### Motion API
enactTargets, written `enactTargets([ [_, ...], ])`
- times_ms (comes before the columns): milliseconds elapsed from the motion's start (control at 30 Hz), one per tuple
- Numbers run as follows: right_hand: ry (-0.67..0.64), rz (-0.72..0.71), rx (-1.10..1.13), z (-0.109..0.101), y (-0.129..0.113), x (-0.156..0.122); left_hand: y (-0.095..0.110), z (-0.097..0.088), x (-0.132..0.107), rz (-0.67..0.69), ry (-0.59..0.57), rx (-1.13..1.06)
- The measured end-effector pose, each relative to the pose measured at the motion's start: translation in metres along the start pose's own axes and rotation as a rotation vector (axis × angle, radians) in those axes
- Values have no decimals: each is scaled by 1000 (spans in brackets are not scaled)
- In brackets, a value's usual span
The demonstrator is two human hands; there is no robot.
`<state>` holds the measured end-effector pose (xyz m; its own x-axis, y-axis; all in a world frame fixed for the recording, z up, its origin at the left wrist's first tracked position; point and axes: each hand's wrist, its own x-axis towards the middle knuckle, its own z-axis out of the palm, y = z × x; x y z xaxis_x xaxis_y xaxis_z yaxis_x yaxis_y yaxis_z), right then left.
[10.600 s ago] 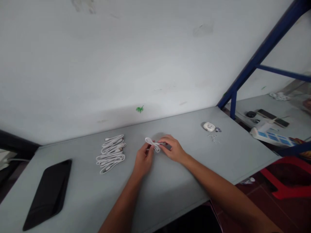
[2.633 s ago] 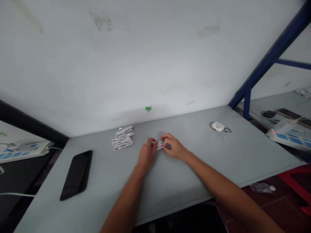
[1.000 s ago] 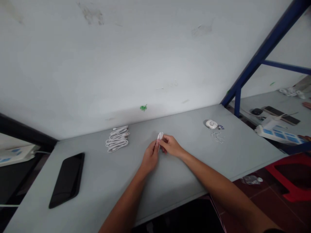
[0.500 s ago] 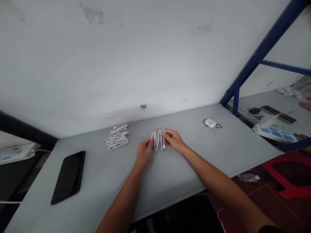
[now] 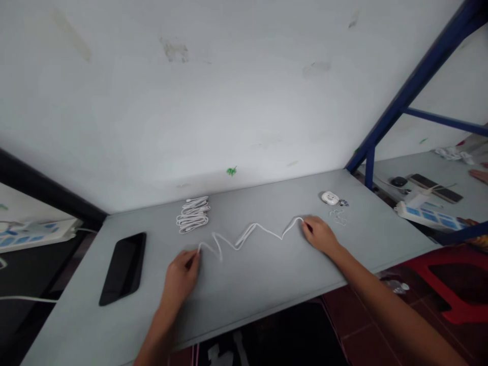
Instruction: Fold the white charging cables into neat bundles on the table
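A long white charging cable (image 5: 247, 235) stretches in a loose zigzag across the grey table top (image 5: 263, 274). My left hand (image 5: 181, 277) pinches one end of it, and my right hand (image 5: 319, 235) pinches the other end, both low over the table. Behind the cable lies a tied bundle of white cables (image 5: 193, 215). Nearest my right hand are a white earbud case (image 5: 330, 197) and a thin white wire (image 5: 338, 217). A black phone (image 5: 122, 269) lies left of my left hand.
A blue metal frame (image 5: 415, 96) rises at the table's far right corner. Beyond it, a second table holds a power strip (image 5: 429, 217), and a co-worker's hand (image 5: 479, 175) shows there. A red stool (image 5: 450, 274) stands on the tiled floor.
My hands have moved far apart, left hand leftward and right hand rightward. The cable, folded between them before, now spreads out in a zigzag over the table.
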<state>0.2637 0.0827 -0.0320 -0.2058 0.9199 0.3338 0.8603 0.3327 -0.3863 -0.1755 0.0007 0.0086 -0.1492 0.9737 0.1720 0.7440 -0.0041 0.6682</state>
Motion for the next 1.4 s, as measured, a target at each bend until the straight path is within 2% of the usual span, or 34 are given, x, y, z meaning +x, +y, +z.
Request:
enactTargets([
  [133, 66, 120, 12, -20, 28, -20, -30, -42, -35, -287, 168, -22],
  [200, 138, 218, 75, -26, 35, -26, -36, -54, -45, -466, 244, -97],
  [267, 233, 349, 185, -30, 38, -31, -37, -61, -50, -594, 397, -276],
  [367, 389, 540, 394, -34, 40, -34, -36, -70, -52, -643, 671, -569],
  [467, 481, 605, 479, -35, 43, -34, -37, -80, -51, -658, 787, -613],
  [533, 456, 560, 418, -33, 44, -34, -41, -83, -51, -636, 730, -492],
  [600, 373, 471, 302, -31, 44, -34, -44, -80, -49, -562, 560, -306],
  [667, 265, 377, 178, -28, 43, -34, -46, -71, -46, -458, 396, -133],
  [767, 159, 318, 37, -25, 40, -34, -46, -51, -39, -325, 302, 31],
  [867, 132, 330, -15, -25, 39, -35, -46, -37, -34, -269, 262, 136],
  [933, 129, 336, -6, -24, 40, -35, -46, -34, -33, -263, 253, 168],
  [1200, 252, 300, 222, -28, 41, -35, -44, -39, -33, -358, 262, 167],
  [1400, 241, 315, 262, -28, 38, -34, -42, -39, -31, -369, 276, 160],
])
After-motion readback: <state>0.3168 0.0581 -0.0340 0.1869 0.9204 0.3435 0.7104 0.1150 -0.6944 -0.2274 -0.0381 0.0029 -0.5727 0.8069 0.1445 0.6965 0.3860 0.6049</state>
